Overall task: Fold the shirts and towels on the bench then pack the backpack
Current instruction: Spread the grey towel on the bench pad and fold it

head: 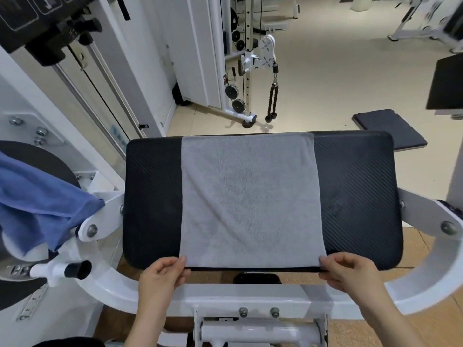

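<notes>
The grey towel [250,201] lies flat in the middle of the frame, on the black bench [152,196]. My left hand [160,279] pinches its low left corner, and my right hand [350,274] pinches its low right corner. I think a fold comes next. I should lift both corners together, keep the edge tight, lay them on the top corners, then press flat. A blue cloth [37,204] hangs at the left.

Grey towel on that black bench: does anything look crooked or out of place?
The grey towel lies flat and square on the bench. Only oddity: a blue cloth hangs crumpled over the machine frame at left, off the bench.
</notes>
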The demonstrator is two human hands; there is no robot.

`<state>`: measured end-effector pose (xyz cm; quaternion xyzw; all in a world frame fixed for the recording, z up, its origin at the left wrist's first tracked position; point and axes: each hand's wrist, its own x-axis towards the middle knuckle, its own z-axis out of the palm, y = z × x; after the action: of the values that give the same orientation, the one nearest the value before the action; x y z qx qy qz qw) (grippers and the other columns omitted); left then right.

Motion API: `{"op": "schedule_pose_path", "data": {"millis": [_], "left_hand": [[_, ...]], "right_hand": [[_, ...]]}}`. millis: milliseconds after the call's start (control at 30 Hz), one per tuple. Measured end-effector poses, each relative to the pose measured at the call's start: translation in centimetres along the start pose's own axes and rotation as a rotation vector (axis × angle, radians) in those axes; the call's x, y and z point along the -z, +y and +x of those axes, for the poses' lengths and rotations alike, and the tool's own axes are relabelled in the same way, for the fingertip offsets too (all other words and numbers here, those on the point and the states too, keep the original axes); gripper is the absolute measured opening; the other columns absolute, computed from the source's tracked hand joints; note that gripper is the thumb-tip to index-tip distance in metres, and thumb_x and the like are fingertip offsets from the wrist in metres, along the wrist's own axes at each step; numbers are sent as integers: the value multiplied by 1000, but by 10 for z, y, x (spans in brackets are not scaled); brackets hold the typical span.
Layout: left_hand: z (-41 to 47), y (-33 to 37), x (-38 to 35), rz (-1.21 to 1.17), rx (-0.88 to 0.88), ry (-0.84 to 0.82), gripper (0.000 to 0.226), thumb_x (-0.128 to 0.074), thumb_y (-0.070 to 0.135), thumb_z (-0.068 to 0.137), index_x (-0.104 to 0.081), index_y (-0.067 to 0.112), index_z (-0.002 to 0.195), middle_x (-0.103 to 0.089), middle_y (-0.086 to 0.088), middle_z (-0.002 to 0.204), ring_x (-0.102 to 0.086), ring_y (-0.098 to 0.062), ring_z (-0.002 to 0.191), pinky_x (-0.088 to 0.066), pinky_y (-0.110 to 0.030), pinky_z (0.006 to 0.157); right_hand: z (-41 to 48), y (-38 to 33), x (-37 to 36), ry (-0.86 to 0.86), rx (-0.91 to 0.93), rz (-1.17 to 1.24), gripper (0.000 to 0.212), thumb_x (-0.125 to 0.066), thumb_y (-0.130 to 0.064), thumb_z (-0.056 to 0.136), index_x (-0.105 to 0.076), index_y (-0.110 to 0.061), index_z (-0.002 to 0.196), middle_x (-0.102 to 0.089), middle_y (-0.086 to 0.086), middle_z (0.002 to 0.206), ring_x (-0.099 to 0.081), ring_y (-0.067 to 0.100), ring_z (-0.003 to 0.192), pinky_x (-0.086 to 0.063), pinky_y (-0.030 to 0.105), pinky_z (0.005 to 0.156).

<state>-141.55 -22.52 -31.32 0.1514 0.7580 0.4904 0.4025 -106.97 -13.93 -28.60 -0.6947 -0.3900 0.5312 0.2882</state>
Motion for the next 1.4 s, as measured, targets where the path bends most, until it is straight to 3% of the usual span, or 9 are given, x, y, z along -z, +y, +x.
{"op": "schedule_pose_path", "data": {"millis": [267, 500, 600, 733, 900, 1033, 1167, 1300, 1400], "left_hand": [[-3, -4, 0, -120, -104, 41, 15, -71, 8, 85, -71, 23, 85, -73, -5, 85, -67, -16, 76, -53, -29, 69], [-7, -3, -2, 153, -263, -47, 30, -63, 9, 91, -68, 38, 99, -66, 8, 103, -62, -8, 92, -48, -16, 75], [-7, -5, 1, 376, -369, -89, 49, -71, 1, 83, -62, 45, 104, -58, 8, 102, -57, 0, 86, -46, -5, 72], [-4, -9, 9, 861, -739, 38, 57, -80, 0, 71, -62, 24, 119, -42, 8, 107, -44, -5, 89, -42, -15, 73], [0, -5, 2, 1124, -1182, -133, 45, -89, 8, 58, -65, 19, 94, -57, -7, 106, -57, -25, 95, -51, -39, 77], [4, 3, 1, 1158, -1236, -201, 39, -90, 11, 58, -70, 20, 90, -64, -3, 101, -63, -21, 91, -49, -38, 84], [8, 12, 5, 1088, -1219, -237, 28, -86, 6, 67, -73, 18, 89, -67, 1, 98, -65, -17, 88, -53, -35, 76], [1, 15, 4, 1061, -1189, -252, 22, -50, 18, 90, -70, 11, 95, -65, 0, 100, -61, -15, 90, -52, -30, 74], [0, 19, 8, 1018, -1077, -259, 29, -39, 25, 94, -66, 16, 95, -63, 5, 92, -59, -12, 82, -52, -32, 69]], "right_hand": [[1, 8, -3, -8, 45, 131, 21, -68, 6, 83, -52, -9, 81, -65, 9, 63, -63, 22, 61, -48, 32, 61], [-9, 17, -19, 97, 510, -529, 26, -65, -6, 86, -56, -30, 84, -57, -6, 66, -53, 10, 59, -41, 25, 52], [-12, 21, -24, 286, 704, -760, 24, -79, -12, 75, -64, -23, 91, -47, -5, 78, -45, 16, 67, -40, 30, 52], [-12, 25, -32, 301, 978, -904, 56, -89, -19, 58, -61, -21, 106, -52, 8, 101, -48, 29, 89, -45, 40, 68], [-8, 25, -50, 64, 1207, -1122, 65, -88, -14, 52, -57, -26, 108, -56, 5, 117, -49, 25, 107, -38, 38, 85], [5, 25, -45, -5, 1278, -1151, 59, -88, -11, 57, -61, -22, 108, -63, 6, 116, -54, 26, 110, -47, 37, 85], [17, 26, -37, -35, 1411, -1100, 28, -69, -15, 80, -64, -17, 108, -64, 3, 118, -53, 22, 113, -38, 31, 92], [18, 21, -32, -21, 1461, -1054, 27, -49, -16, 87, -73, -13, 99, -69, 1, 113, -65, 19, 104, -40, 28, 93], [17, 15, -32, -16, 1410, -1002, 19, -64, -8, 82, -71, -16, 98, -70, -5, 107, -66, 13, 97, -39, 28, 93]]}}
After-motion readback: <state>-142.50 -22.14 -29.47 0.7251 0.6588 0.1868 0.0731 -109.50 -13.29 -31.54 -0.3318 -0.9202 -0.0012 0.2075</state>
